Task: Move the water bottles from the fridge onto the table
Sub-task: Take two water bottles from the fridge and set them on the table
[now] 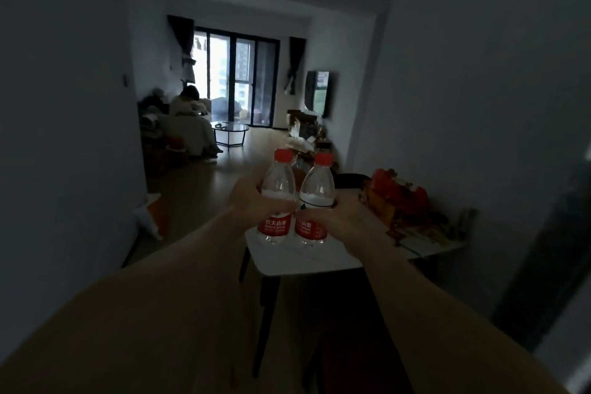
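Two clear water bottles with red caps and red labels stand side by side, touching, at the near left corner of the white table (pixel 303 261). My left hand (pixel 246 201) grips the left bottle (pixel 277 198) round its middle. My right hand (pixel 332 221) grips the right bottle (pixel 316 198) the same way. Whether the bottle bases touch the tabletop or hover just above it cannot be told in the dim light. The fridge is out of view.
Red and orange packages (pixel 399 198) and papers crowd the table's right side by the wall. A person sits on a sofa (pixel 188 112) at the far left near a round coffee table (pixel 230 129). A television (pixel 316 93) hangs on the right wall. Wooden floor lies left of the table.
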Motion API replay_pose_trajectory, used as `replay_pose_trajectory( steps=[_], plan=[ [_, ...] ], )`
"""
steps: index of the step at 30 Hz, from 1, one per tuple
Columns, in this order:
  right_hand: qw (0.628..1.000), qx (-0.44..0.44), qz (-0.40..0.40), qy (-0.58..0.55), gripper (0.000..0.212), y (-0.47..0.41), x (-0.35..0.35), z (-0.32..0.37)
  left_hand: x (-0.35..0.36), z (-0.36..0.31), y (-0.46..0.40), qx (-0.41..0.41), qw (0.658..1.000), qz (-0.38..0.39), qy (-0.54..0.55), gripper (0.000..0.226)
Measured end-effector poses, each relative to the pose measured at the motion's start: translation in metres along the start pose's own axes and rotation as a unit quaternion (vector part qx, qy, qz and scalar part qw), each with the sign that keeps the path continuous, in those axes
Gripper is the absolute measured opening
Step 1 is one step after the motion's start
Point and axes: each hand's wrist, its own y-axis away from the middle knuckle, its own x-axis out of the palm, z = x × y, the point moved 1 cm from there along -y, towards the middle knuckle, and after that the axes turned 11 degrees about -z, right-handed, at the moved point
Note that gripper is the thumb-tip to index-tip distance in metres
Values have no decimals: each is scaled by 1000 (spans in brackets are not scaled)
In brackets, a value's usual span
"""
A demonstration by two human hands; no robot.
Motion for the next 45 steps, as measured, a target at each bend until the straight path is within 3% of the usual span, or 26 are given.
replay_pose_trajectory(
  steps=[2,5,13,22,24,28,33,40,45],
  plan=[
    [1000,2,-12,0,37,-32,16,-15,10,20,-27,-23,1000,-5,9,66],
    [1000,10,-10,6,37,-82,35,-45,29,51,-71,-24,1000,7,11,55],
    [999,29,11,26,48,-255,72,-164,119,171,-220,-54,998,14,-42,62],
    [994,30,38,96,25,-485,95,-307,251,300,-396,-108,991,-43,-60,42],
    [993,25,52,105,35,-519,99,-331,273,327,-422,-126,989,-53,-61,44],
    [989,28,65,127,21,-565,105,-387,315,384,-454,-158,983,-65,-63,44],
    [986,86,60,130,20,-597,117,-461,361,450,-470,-202,973,-87,-72,43],
    [981,119,82,127,38,-627,128,-527,399,503,-487,-241,960,-98,-102,56],
    [984,108,81,113,35,-652,130,-546,416,519,-503,-230,959,-133,-102,33]
  ],
)
